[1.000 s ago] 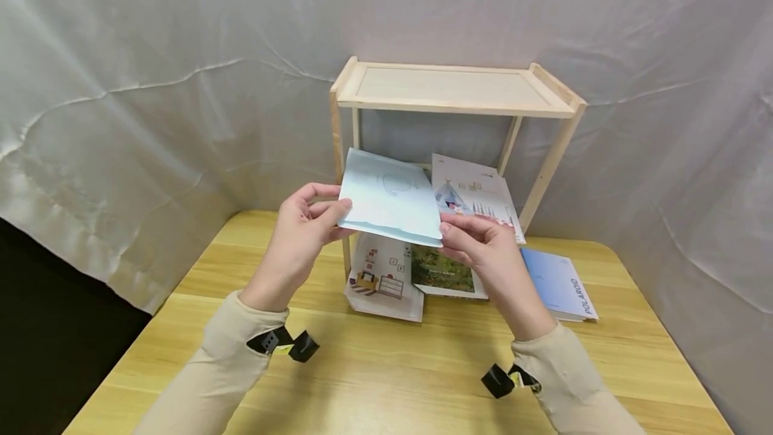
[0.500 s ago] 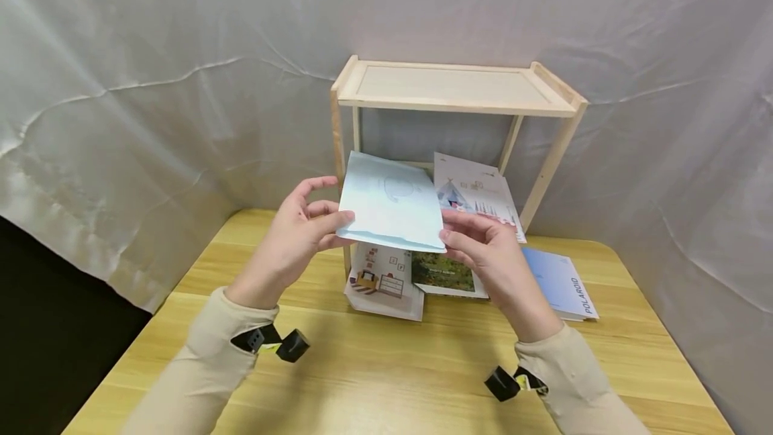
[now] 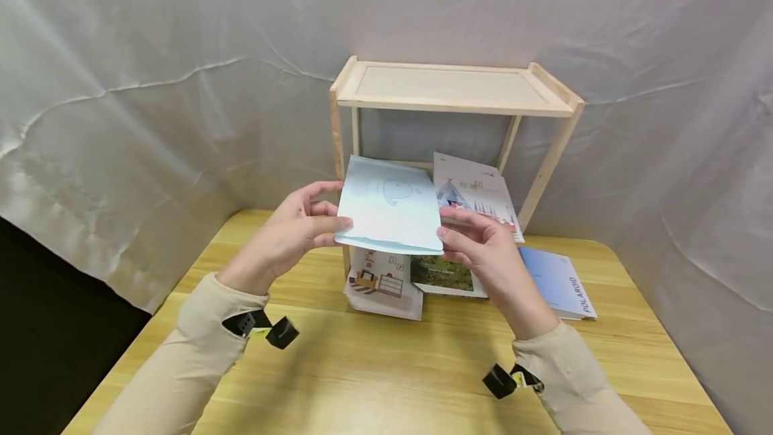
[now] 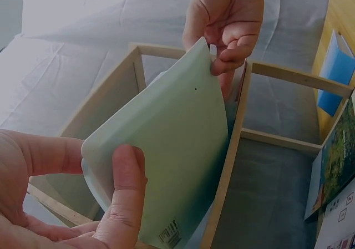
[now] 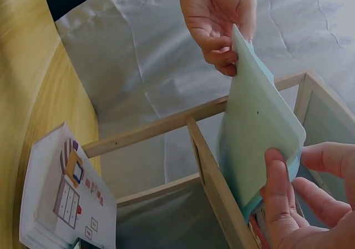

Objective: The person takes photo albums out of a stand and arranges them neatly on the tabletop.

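Between both hands a pale blue booklet (image 3: 389, 203) is held level with the wooden rack's middle. My left hand (image 3: 288, 230) pinches its left edge, thumb on top. At the right front corner my right hand (image 3: 482, 244) pinches it the same way. The booklet's underside (image 4: 166, 132) shows a barcode in the left wrist view. Behind it to the right, a white book with a tent drawing (image 3: 474, 190) leans in the rack. Below lie a white book with furniture drawings (image 3: 386, 284) and a photo album with a green cover (image 3: 443, 274), both partly hidden.
The wooden rack (image 3: 453, 89) stands at the back of the table (image 3: 374, 368), its top board above the hands. A blue and white book marked POLAROID (image 3: 558, 284) lies at its right. Grey cloth (image 3: 181, 139) hangs behind and on both sides.
The booklet has come down slightly toward the person, still in both hands. The left wrist has swung a little left and its fingers have shifted. The books on the table stay put.
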`<state>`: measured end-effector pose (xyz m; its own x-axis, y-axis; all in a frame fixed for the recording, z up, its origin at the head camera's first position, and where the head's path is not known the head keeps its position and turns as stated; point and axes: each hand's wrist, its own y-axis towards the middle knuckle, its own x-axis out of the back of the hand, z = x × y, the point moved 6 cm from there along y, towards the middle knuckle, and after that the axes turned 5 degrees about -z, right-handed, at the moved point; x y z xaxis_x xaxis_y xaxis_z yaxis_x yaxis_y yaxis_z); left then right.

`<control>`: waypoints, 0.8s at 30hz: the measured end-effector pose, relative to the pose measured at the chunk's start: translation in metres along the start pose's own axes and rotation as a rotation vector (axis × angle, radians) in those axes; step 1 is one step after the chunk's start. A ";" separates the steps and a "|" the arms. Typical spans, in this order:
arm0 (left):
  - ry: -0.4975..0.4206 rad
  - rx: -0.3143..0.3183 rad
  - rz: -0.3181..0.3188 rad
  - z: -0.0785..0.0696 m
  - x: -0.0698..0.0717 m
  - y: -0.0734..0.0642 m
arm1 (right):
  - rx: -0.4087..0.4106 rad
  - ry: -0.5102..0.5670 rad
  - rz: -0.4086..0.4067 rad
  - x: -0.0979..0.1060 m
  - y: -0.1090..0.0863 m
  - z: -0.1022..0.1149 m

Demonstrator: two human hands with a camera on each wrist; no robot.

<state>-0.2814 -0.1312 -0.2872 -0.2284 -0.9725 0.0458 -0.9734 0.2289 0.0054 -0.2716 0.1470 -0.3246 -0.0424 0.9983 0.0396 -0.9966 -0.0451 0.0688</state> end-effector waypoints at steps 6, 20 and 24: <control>0.045 -0.040 -0.028 -0.007 0.000 -0.006 | 0.010 0.006 -0.012 0.000 -0.005 0.003; 0.214 -0.148 -0.041 -0.022 -0.001 -0.032 | 0.028 0.071 0.040 0.000 -0.020 0.013; 0.233 -0.166 -0.040 -0.019 -0.001 -0.038 | -0.025 0.088 0.105 -0.002 -0.017 0.009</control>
<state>-0.2437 -0.1386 -0.2684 -0.1616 -0.9490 0.2706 -0.9613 0.2134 0.1741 -0.2539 0.1455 -0.3168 -0.1515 0.9876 -0.0422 -0.9877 -0.1496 0.0443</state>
